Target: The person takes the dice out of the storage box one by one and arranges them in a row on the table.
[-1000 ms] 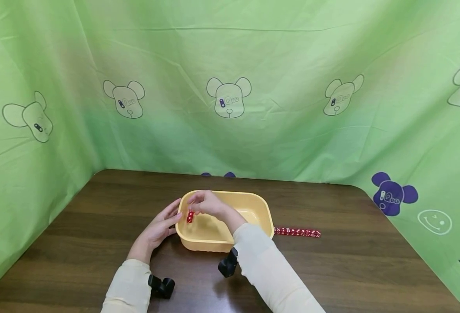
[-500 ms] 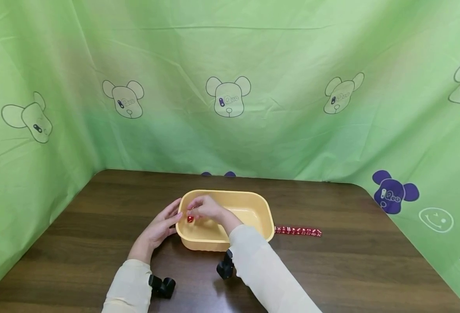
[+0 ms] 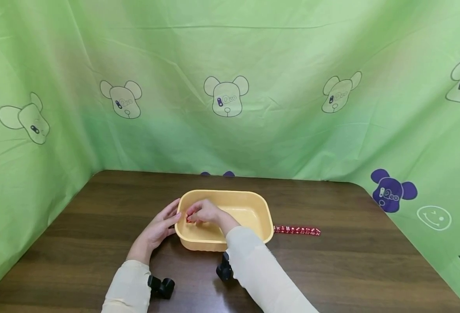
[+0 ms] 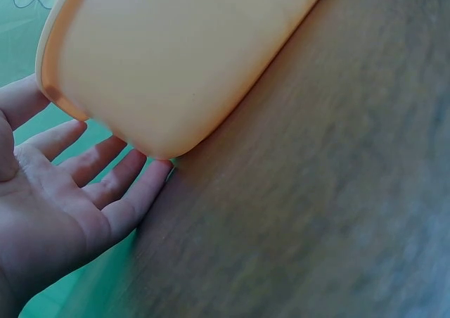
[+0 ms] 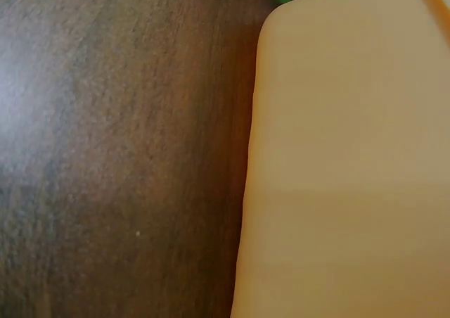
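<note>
A yellow plastic basin (image 3: 249, 198) stands on the brown table. My left hand (image 3: 159, 226) is at its left end, thumb over the rim and fingers against the outer wall; the left wrist view shows the fingertips (image 4: 156, 169) at the wall's lower edge. Inside the basin, near its left end, my right hand (image 3: 208, 211) pinches red dice (image 3: 188, 218) low down. Its fingers hide most of them. Only the basin's outer wall (image 5: 351, 149) fills the right wrist view, so the right hand is out of sight there.
Red dice with white pips lie in a long row (image 3: 298, 231) on the table (image 3: 355, 261), reaching right from the basin's right side. Green cloth (image 3: 230, 143) with bear drawings hangs behind and beside the table. A black wrist camera (image 3: 161, 288) sits on each sleeve.
My right hand has moved down inside the basin with the dice, and less of the red shows under its fingers. My left hand and the basin stay put.
</note>
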Demonstrator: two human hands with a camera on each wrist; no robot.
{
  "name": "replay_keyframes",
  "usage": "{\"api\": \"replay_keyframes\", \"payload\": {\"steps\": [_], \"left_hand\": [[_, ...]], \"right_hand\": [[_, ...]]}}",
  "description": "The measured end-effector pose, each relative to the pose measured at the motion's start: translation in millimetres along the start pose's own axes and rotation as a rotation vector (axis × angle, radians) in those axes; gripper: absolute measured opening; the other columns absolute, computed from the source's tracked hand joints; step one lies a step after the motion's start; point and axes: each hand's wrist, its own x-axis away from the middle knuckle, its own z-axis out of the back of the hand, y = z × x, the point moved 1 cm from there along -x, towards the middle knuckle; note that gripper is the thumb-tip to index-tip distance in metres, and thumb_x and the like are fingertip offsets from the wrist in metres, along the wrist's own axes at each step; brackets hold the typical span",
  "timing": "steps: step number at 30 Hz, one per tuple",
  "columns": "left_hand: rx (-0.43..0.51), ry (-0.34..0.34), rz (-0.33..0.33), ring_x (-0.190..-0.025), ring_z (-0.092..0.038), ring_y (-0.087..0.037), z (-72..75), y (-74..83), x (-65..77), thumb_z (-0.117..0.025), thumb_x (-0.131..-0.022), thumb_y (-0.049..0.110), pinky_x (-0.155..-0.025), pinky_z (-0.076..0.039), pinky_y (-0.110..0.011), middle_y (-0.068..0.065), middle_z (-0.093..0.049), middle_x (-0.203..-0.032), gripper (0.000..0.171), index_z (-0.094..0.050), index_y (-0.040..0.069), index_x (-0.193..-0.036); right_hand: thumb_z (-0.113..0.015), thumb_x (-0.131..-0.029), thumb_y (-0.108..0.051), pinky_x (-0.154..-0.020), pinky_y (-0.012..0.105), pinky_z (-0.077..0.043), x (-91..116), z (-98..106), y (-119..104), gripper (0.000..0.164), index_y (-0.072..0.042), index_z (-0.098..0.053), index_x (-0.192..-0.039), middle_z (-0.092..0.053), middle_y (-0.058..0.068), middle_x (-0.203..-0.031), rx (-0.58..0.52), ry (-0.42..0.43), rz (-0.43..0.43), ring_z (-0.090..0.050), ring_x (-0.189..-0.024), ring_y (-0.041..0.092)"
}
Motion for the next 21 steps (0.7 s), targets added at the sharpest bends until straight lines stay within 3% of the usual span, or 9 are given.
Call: {"api": "replay_keyframes", "payload": {"steps": [21], "left_hand": [[0.000, 0.015, 0.011, -0.117, -0.030, -0.032, 1.4, -1.2, -1.5, -0.038, -0.092, 0.006, -0.081, -0.039, -0.039, -0.017, -0.017, -0.139, 0.052, -0.017, 0.011, -0.138]], "right_hand": [[-0.063, -0.071, 0.005, -0.047, 0.019, -0.036, -0.3, -3.0, 1.4, 0.010, 0.003, -0.063, -0.081, -0.057, 0.000, -0.063, 0.133, -0.020, 0.067, -0.046, -0.051, 0.011]]}}
